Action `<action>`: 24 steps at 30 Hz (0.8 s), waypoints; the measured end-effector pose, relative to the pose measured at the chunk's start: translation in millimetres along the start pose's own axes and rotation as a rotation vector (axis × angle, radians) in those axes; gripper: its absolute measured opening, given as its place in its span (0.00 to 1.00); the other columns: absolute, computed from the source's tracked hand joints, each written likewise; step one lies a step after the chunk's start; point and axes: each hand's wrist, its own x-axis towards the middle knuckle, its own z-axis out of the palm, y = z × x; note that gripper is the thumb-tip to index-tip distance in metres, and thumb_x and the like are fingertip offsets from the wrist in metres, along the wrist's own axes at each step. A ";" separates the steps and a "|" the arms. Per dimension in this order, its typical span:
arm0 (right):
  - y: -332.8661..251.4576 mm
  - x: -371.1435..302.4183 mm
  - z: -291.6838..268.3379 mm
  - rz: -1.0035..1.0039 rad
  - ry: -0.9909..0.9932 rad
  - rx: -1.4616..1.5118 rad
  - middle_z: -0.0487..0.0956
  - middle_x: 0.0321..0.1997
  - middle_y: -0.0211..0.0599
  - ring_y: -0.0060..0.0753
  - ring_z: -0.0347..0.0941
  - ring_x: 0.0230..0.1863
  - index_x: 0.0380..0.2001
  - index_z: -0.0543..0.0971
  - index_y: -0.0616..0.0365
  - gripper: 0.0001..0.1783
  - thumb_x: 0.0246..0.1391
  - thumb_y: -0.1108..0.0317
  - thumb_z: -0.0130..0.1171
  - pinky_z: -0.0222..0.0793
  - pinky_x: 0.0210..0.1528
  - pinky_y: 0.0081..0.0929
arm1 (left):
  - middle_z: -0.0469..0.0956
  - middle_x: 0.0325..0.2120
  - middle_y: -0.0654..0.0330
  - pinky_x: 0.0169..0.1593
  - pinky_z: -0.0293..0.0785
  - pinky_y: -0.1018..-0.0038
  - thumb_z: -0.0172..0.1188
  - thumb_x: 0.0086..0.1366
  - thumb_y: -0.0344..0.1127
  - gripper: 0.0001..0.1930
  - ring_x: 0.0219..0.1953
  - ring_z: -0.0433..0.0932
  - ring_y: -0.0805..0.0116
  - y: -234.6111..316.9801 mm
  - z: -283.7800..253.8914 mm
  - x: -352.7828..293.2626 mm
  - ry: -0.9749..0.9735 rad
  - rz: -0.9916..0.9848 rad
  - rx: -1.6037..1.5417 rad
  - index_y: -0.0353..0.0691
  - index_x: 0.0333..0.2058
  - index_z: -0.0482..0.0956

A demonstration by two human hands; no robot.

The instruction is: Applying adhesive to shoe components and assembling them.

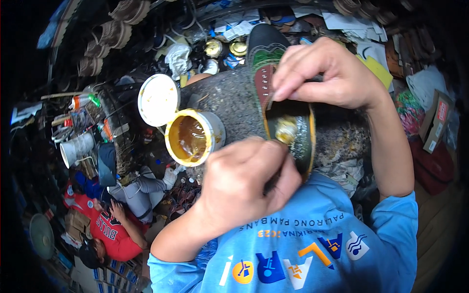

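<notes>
A shoe upper (264,80) in black, green and maroon, with a row of eyelets, lies lengthwise on a dark, worn work surface in front of me. Its opened lining side shows shiny, wet-looking patches. My right hand (330,73) pinches the upper's edge just below the eyelets, thumb against fingers. Closed over the near end is my left hand (249,178), around what looks like a glue brush (286,130); its yellowish, coated tip touches the lining, and the handle is hidden by my fingers. Beside the left hand stands an open tub (218,128) of amber glue with smeared rim.
The tub's white lid (159,100) leans upright behind it. Small round tins (213,48), crumpled paper and scraps crowd the far side. A white container (76,149) and tools sit at left. A person in a red shirt (117,229) is at lower left. Cardboard (436,122) lies at right.
</notes>
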 end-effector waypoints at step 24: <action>-7.7 5.9 1.7 0.031 0.003 -0.073 0.87 0.36 0.42 0.38 0.81 0.41 0.33 0.90 0.61 0.11 0.43 0.78 0.66 0.73 0.49 0.35 | 0.79 0.21 0.53 0.30 0.77 0.66 0.66 0.53 0.24 0.03 0.24 0.80 0.54 -27.4 -21.2 31.4 -0.484 -0.030 -0.349 0.33 0.28 0.83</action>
